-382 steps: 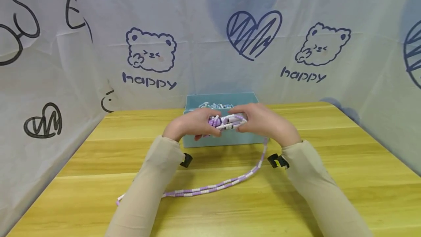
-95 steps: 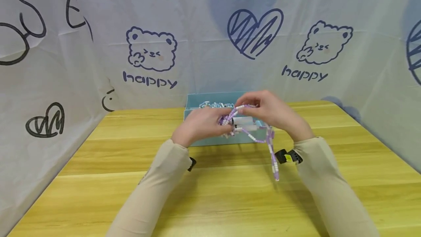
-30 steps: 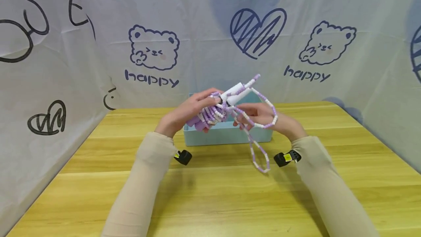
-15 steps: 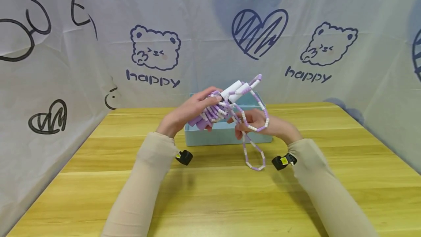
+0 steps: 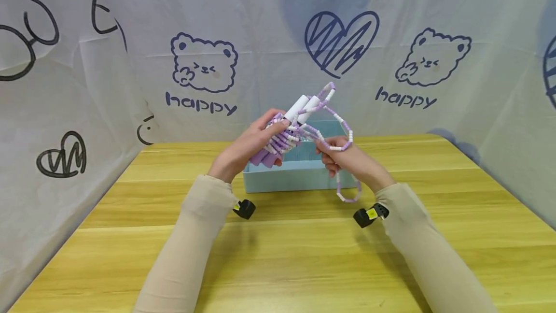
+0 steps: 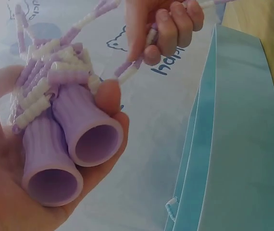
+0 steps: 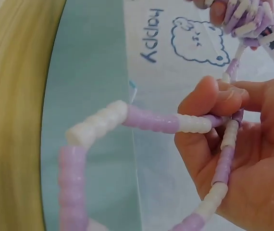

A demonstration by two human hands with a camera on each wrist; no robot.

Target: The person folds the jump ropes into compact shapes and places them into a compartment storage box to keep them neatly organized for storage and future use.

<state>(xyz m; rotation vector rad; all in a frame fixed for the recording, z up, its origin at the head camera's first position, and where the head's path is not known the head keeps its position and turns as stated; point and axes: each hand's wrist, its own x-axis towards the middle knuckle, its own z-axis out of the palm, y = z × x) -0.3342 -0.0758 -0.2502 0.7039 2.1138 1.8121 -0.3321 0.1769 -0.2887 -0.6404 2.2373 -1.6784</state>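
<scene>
In the head view, my left hand (image 5: 245, 149) grips the two handles of a beaded jump rope (image 5: 284, 141), purple and white, wound in a thick bundle round them. The handles' white ends (image 5: 304, 107) point up and away. Their flared purple ends (image 6: 86, 127) show hollow in the left wrist view, side by side in my palm. My right hand (image 5: 347, 158) pinches the rope's tail between thumb and fingers, to the right of the bundle. Below those fingers hangs a short loop (image 7: 151, 120), large in the right wrist view. Another loop arches over the right hand.
A light blue box (image 5: 286, 180) stands on the wooden table (image 5: 304, 264) behind and below the hands. A bit of blue-and-white beaded cord (image 6: 171, 208) shows at its rim in the left wrist view. A printed white cloth (image 5: 269, 71) hangs behind and at both sides.
Most of the rope's long tail, earlier on the table, is now wound round the handles. Lately the handles have tilted more upright, and the right hand has drawn right and up, raising the hanging loop.
</scene>
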